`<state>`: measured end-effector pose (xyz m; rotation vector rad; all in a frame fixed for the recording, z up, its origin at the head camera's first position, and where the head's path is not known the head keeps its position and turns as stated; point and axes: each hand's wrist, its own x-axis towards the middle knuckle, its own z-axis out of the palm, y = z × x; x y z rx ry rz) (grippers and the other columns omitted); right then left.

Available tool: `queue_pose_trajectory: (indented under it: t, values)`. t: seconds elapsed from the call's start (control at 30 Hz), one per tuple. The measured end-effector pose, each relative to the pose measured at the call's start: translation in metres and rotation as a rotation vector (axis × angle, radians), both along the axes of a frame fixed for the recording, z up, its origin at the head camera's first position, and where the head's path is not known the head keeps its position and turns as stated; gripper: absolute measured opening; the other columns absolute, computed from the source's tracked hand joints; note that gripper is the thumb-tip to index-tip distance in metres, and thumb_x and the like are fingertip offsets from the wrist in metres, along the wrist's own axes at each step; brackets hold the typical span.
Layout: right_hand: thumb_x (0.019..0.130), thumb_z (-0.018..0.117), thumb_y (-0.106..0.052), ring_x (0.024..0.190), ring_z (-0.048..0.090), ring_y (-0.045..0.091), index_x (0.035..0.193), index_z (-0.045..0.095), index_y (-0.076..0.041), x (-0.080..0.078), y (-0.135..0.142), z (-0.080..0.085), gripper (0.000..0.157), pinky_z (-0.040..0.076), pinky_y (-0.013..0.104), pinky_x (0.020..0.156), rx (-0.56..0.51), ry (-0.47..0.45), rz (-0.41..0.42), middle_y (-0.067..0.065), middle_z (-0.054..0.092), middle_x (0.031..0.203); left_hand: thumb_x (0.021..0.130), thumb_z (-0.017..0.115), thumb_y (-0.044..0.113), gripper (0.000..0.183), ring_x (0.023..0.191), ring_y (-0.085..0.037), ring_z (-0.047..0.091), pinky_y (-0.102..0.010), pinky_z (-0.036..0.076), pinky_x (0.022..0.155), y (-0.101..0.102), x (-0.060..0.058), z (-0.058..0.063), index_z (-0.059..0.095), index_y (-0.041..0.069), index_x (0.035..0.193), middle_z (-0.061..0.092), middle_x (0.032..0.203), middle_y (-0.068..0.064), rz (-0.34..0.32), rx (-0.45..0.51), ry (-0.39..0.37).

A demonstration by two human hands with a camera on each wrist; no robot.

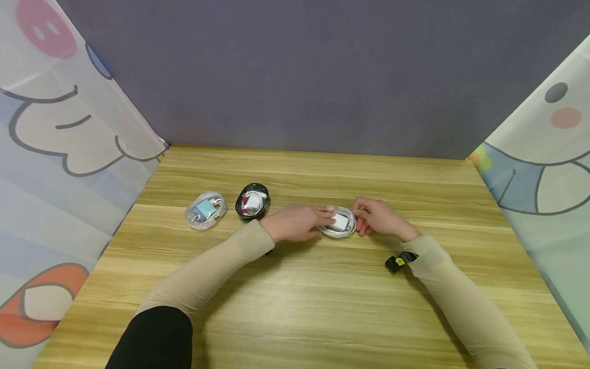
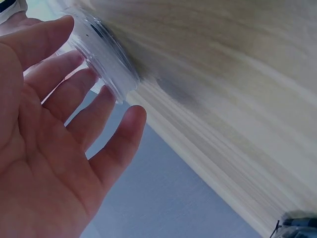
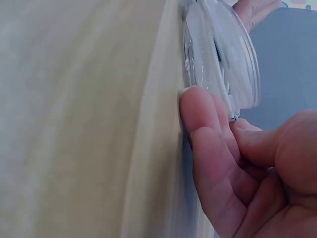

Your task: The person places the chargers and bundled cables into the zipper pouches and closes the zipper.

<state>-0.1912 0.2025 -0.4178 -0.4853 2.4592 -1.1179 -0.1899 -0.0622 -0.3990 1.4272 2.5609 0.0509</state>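
A round clear zippered case (image 1: 342, 230) lies on the table, with a white charger (image 1: 340, 222) and cable inside. My left hand (image 1: 297, 222) holds the left side of this case, its fingertips lying over the top; the little finger stands off from it in the left wrist view. At the opposite edge my right hand (image 1: 380, 219) pinches the small zipper pull (image 3: 234, 118) between thumb and fingers. The right wrist view shows the zipper line running around the case's side.
Left of my left hand sits a black-rimmed case (image 1: 253, 202) with a white plug and cable. Farther left is another clear case (image 1: 205, 210) containing a blue charger. The wooden table (image 1: 295, 307) ends at a grey partition (image 1: 295, 77) at the back.
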Motion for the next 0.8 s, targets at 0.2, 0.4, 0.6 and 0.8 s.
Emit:
queue_pose_trajectory:
  t: [0.2,0.4,0.6,0.8]
  values:
    - [0.105,0.046,-0.006,0.061,0.068,0.023,0.096,0.055,-0.002,0.009,0.002,-0.001,0.014,0.057,0.035,0.054,-0.032,-0.036,-0.028,0.009,0.068,0.073,0.099,0.063,0.033,0.055,0.143,-0.016,0.035,-0.035,0.036,0.111,0.000,0.002,0.002,0.046,0.022,0.150,0.033,0.157,0.007,-0.001,-0.016,0.003]
    - [0.105,0.046,-0.007,0.063,0.069,0.026,0.099,0.054,0.003,0.021,0.002,0.001,0.014,0.056,0.036,0.054,-0.073,-0.102,-0.069,0.013,0.069,0.074,0.098,0.064,0.035,0.056,0.143,-0.016,0.035,-0.036,0.036,0.111,0.000,0.003,0.002,0.046,0.022,0.150,0.034,0.157,0.006,-0.011,-0.033,0.030]
    - [0.106,0.045,-0.008,0.064,0.070,0.027,0.100,0.052,0.004,0.033,-0.001,0.001,0.015,0.057,0.036,0.055,-0.123,-0.150,-0.140,0.014,0.070,0.074,0.098,0.063,0.034,0.056,0.142,-0.017,0.037,-0.037,0.040,0.108,0.001,0.004,0.001,0.046,0.021,0.150,0.035,0.157,0.005,-0.020,-0.035,0.036]
    - [0.106,0.044,-0.008,0.065,0.070,0.026,0.101,0.054,0.003,0.043,-0.001,0.001,0.016,0.058,0.036,0.057,-0.091,-0.133,-0.155,0.012,0.070,0.073,0.100,0.061,0.035,0.056,0.142,-0.018,0.036,-0.038,0.042,0.106,0.002,0.005,0.001,0.043,0.022,0.151,0.033,0.157,0.005,-0.014,-0.047,0.036]
